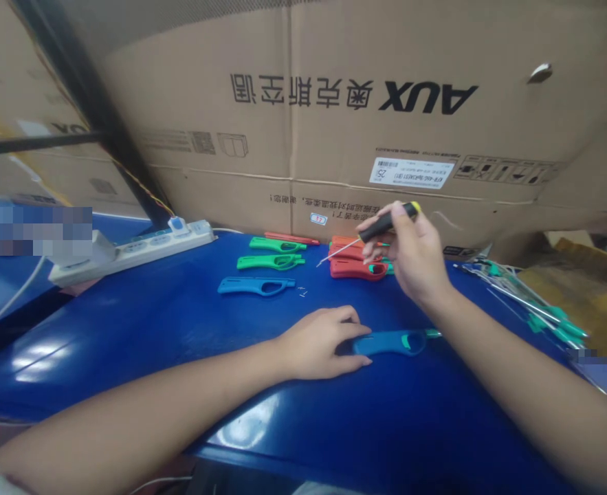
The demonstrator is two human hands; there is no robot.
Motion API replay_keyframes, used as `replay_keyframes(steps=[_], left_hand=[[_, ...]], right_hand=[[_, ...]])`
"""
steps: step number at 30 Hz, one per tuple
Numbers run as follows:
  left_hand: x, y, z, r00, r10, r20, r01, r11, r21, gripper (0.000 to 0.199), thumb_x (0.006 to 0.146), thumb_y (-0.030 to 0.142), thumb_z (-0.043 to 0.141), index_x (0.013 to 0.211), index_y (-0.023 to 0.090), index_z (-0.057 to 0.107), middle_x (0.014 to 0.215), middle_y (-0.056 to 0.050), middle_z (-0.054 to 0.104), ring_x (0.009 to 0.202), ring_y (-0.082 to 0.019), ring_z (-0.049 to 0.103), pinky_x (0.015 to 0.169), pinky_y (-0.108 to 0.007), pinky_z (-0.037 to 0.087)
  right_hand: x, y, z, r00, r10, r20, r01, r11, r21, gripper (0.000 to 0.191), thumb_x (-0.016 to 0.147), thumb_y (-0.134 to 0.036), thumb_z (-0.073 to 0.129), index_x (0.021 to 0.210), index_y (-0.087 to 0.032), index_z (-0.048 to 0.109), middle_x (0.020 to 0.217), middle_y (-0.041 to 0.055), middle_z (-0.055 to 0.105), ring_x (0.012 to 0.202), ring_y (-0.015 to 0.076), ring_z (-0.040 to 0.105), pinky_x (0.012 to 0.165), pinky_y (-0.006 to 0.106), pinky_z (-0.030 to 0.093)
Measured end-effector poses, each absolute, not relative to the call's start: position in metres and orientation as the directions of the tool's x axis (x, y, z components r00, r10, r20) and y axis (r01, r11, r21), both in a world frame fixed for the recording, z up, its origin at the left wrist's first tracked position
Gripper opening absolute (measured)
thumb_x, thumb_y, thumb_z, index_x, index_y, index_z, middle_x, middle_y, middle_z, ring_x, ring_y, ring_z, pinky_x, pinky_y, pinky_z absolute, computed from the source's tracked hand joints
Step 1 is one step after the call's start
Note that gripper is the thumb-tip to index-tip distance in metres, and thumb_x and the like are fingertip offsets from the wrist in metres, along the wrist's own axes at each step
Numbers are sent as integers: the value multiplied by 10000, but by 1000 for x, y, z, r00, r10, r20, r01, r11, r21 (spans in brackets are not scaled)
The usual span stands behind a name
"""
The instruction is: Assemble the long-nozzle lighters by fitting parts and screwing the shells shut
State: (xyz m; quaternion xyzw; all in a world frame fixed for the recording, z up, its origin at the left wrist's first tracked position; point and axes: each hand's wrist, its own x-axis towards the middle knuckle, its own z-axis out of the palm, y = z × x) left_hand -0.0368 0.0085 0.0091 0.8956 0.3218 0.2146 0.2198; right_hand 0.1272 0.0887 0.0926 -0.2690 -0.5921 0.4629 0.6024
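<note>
My left hand (326, 344) lies low over the blue table, its fingers closed around the left end of a blue stick lighter (385, 342). A green trigger shows in that lighter, and a thin tip sticks out at its right end. Raised above the table, my right hand (421, 258) grips the black and yellow handle of a screwdriver (385, 223). The shaft slants down to the left, with its tip above the table. Tiny screws (302, 293) lie beside a blue lighter casing half (254, 285). Behind it are two green casing halves (269, 262).
Red lighters (357, 269) lie behind the screwdriver, partly hidden by my right hand. A white power strip (143, 249) is at the left. Metal rods with green parts (540, 306) are piled at the right. A large cardboard box (308, 130) closes off the table's back.
</note>
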Motion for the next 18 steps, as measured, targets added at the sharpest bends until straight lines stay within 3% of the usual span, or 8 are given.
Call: replay_keyframes(steps=[4,13,18], left_hand=[[-35,5,10,691,677,252,491,-696,524,478,936,473,655,1325,194,654,1173,-95,658,1024,-242,674,921,-346,525],[-33,1,11,665,701,260,477,-665,575,451,931,418,676,1334,217,647,1233,-97,654,1134,-261,635,990,-393,488],[-29,1,10,523,803,284,374,-516,771,409,922,355,690,1302,205,661,1172,-77,698,876,-162,642,803,-294,533]], right_hand=[[152,74,89,-39,934,356,-309,327,-893,414,827,-593,728,849,-207,579,727,5,704,455,96,579,424,210,515],[181,51,63,-24,996,-91,-445,-92,-891,269,759,-390,777,734,-169,625,636,17,689,424,83,544,375,174,480],[186,52,63,-8,986,-166,-478,-150,-866,187,787,-283,711,706,-172,584,572,-16,635,402,62,507,378,149,461]])
